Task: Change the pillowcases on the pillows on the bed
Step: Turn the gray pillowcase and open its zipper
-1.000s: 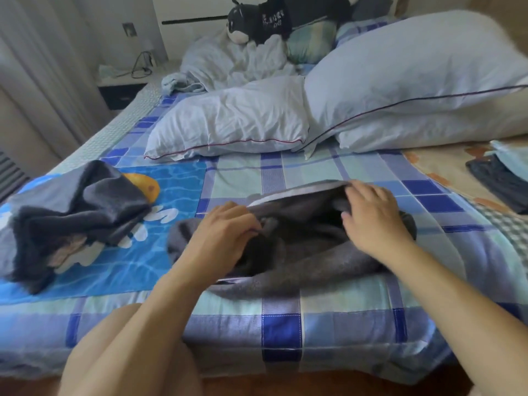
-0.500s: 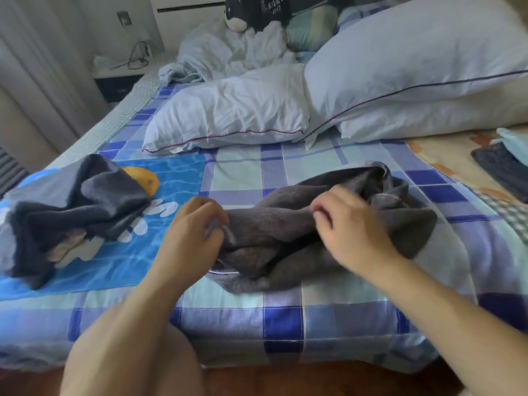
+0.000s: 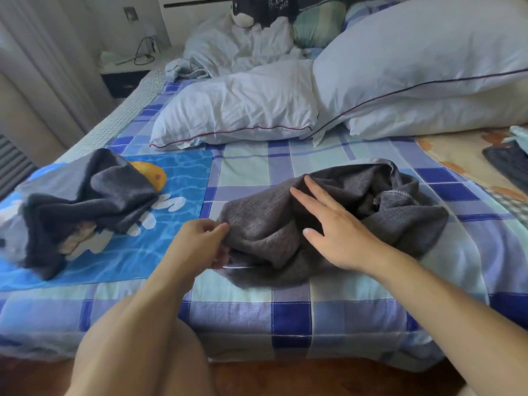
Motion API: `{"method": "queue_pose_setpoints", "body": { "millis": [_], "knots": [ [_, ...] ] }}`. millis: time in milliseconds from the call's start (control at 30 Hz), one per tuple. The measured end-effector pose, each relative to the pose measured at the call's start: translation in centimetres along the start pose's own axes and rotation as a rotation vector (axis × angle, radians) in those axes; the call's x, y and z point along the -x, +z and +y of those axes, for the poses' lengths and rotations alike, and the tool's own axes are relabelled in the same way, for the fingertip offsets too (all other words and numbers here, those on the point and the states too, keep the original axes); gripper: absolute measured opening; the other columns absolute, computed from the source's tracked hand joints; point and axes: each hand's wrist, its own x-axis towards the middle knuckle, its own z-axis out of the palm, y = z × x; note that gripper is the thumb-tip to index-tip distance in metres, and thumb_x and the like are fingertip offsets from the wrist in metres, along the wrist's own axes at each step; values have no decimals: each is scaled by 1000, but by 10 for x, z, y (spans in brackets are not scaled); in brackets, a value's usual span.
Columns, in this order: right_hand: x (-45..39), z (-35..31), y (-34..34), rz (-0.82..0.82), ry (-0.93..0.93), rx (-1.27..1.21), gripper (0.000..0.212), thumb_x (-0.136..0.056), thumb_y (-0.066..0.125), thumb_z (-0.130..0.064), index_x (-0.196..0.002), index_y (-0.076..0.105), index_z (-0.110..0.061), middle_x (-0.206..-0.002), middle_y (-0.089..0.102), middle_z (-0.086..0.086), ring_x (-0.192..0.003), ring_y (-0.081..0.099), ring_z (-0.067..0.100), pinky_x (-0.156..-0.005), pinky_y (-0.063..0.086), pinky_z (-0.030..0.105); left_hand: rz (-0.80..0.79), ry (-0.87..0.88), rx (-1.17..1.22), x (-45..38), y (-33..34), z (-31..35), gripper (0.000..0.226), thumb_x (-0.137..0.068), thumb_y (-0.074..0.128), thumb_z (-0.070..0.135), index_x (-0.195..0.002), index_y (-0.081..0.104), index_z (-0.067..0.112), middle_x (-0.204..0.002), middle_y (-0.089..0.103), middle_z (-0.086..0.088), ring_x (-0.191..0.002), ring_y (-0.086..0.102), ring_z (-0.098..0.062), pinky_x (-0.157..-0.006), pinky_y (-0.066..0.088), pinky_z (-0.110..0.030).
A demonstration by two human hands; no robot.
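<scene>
A crumpled grey pillowcase (image 3: 385,212) lies on the checked bed sheet (image 3: 248,167) in front of me. My left hand (image 3: 197,244) pinches its left edge between thumb and fingers. My right hand (image 3: 334,227) lies flat on top of the pillowcase with its fingers spread. A second dark grey pillowcase (image 3: 85,204) is bunched at the left on a blue cartoon sheet. Behind them lie a bare white pillow (image 3: 240,112) and, stacked at the right, two larger white pillows (image 3: 423,58).
A rumpled white duvet (image 3: 237,47) and a black and white plush toy (image 3: 257,10) sit at the bed's head. A nightstand (image 3: 125,75) with a cable stands at the far left. Folded dark fabric (image 3: 511,164) lies at the right edge. Wooden floor shows below the bed.
My right hand has let go of the grey pillowcase and now lies flat on it with fingers spread. My left hand has kept its pinch on the left edge.
</scene>
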Motion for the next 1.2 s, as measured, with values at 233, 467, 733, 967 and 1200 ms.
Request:
{"method": "queue_pose_setpoints", "body": {
  "millis": [233, 467, 733, 967, 1200],
  "knots": [
    [-3, -1, 8, 90, 11, -104, 89, -93, 65, -12, -159, 10, -35, -166, 6, -14, -150, 5, -2, -124, 9, 23, -100, -45, 1216, -3, -15, 18, 17, -104, 50, 18, -96, 60, 8, -75, 62, -1, -68, 63, -11, -75, 62, -31],
    [10, -27, 33, 258, -28, -170, 45, -84, 72, -35, -124, 53, -24, -122, 45, -11, -109, 53, 4, -99, 48, 31, 69, 100, 1180, -9, -19, 12, 16, -100, 54, 4, -91, 51, 16, -83, 62, -8, -70, 71, -20, -68, 61, -37],
    [11, -62, 43, 393, -4, -190, 37, -82, 74, -31, -113, 55, -22, -108, 58, -7, -95, 60, 12, -82, 49, 27, -307, 381, 937, 19, 12, 28, 30, -89, 60, -6, -116, 61, 8, -102, 73, -15, -103, 72, -30, -95, 57, -41],
    [5, -41, -66, 919, 71, -331, 19, -98, 55, -10, -111, 66, -17, -97, 65, -15, -91, 59, -8, -86, 42, 8, 315, 826, -131, -14, 10, 6, 64, -87, 73, 9, -144, 49, 25, -126, 49, 1, -118, 50, -10, -108, 35, -22],
    [-26, -95, -183, 985, -215, -169, 20, -100, 49, -15, -96, 68, -13, -85, 61, -17, -83, 54, -13, -82, 42, 13, -286, 494, -195, -22, 42, -8, 77, -70, 48, 92, -138, 40, 58, -131, 60, 23, -128, 53, -6, -111, 42, -41]
  ]
}}
